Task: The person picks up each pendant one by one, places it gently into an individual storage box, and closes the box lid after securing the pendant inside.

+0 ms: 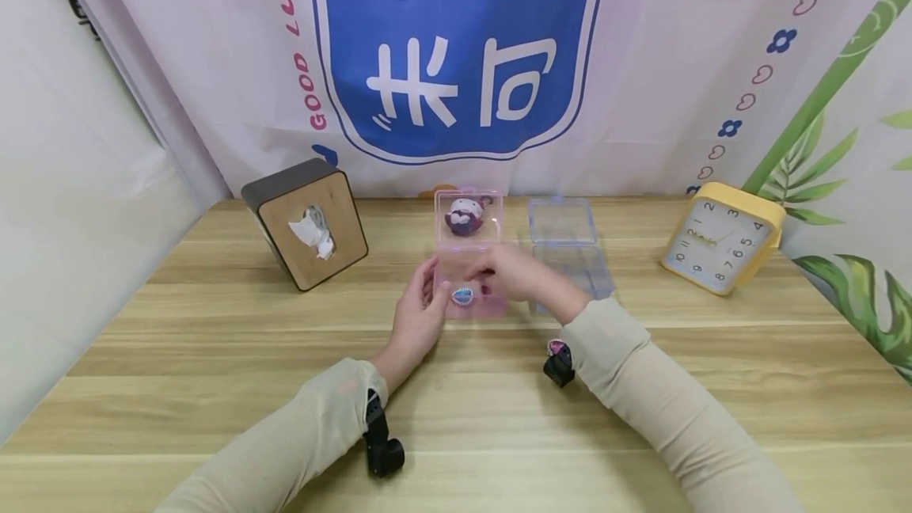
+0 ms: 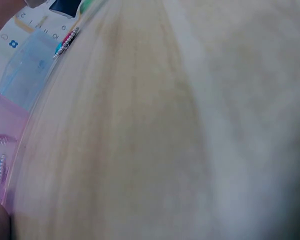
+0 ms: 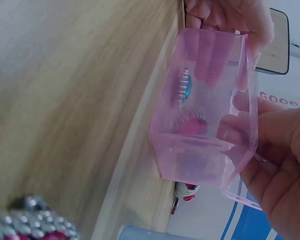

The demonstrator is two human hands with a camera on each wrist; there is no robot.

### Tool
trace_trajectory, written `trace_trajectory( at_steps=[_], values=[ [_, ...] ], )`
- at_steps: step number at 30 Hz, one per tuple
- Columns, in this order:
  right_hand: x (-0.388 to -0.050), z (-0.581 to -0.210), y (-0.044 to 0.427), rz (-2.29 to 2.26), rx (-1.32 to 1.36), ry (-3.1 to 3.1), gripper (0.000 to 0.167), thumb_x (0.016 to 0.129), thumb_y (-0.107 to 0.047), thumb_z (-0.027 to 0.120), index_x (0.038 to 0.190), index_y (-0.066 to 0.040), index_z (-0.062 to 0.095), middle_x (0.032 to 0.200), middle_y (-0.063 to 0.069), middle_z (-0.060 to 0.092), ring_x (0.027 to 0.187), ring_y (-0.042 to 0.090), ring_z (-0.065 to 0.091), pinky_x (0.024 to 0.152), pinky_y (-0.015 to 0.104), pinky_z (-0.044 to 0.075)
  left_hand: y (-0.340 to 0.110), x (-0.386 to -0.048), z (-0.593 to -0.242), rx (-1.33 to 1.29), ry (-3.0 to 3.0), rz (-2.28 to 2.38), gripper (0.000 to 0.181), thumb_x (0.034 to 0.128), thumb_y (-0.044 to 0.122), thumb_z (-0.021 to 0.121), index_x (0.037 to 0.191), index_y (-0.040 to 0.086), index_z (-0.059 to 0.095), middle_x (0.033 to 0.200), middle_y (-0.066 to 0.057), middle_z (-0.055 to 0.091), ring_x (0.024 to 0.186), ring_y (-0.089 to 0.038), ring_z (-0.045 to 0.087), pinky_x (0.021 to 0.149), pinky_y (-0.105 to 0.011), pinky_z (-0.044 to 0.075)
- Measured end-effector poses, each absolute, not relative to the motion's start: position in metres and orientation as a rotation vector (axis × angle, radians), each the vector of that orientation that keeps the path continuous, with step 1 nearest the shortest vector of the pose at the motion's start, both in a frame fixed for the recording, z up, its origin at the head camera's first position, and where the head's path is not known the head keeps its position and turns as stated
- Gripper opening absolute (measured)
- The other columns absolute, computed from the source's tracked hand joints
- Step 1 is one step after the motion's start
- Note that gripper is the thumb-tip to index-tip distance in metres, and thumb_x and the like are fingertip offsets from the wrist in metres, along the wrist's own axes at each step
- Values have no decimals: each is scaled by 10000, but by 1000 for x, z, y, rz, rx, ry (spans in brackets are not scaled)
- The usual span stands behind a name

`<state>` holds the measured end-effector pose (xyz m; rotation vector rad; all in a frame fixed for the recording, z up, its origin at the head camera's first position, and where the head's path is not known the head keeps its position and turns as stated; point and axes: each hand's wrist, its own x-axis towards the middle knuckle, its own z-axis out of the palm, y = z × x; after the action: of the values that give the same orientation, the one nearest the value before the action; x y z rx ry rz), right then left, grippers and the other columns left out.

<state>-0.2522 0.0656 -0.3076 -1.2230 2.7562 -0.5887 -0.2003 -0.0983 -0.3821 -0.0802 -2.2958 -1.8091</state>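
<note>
An open pink clear box (image 1: pixel 470 309) stands mid-table. My left hand (image 1: pixel 420 315) holds its left side, the fingers against the outer wall in the right wrist view. My right hand (image 1: pixel 516 271) reaches over the box; in the right wrist view its fingertips (image 3: pixel 232 125) dip past the rim, with nothing seen between them. A blue gem piece with a beaded edge (image 1: pixel 462 296) lies inside, beside a pink gem piece (image 3: pixel 192 126). Another pink gem piece (image 1: pixel 556 347) is on the table by my right wrist.
Right of the pink box is an open blue clear box (image 1: pixel 602 279). A small dark red and white figure (image 1: pixel 465 216) shows at the pink lid. A tissue box (image 1: pixel 313 224) stands left, a yellow clock (image 1: pixel 723 240) right, and a printed curtain behind.
</note>
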Motion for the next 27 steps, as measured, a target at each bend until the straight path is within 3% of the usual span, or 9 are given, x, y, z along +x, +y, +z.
trace_trajectory(
  at_steps=[10,17,27],
  values=[
    [-246,-302,79,-784,-1185,2763,210,863,-14,585,1043,-13,691,1026,116,693,972,251,634,883,357,512,-98,-201,-381,-65,-2243,-1839,456,922,103,530,1364,57,424,1379,-187,447,1260,-313,442,1074,-392,355],
    [-233,-297,102,-935,-1071,2784,178,877,-48,594,1017,-19,700,970,116,702,849,198,642,754,318,544,-96,-197,-378,-56,-2203,-1802,439,916,120,542,1334,33,440,1415,-193,399,1326,-311,353,1112,-401,286],
    [-211,-299,136,-1061,-954,2775,221,885,-56,586,1082,6,664,1011,155,682,889,216,641,775,323,555,-80,-190,-350,-433,-2096,-1577,482,866,17,548,1336,84,465,1432,-85,400,1333,-231,343,1123,-424,261]
  ],
)
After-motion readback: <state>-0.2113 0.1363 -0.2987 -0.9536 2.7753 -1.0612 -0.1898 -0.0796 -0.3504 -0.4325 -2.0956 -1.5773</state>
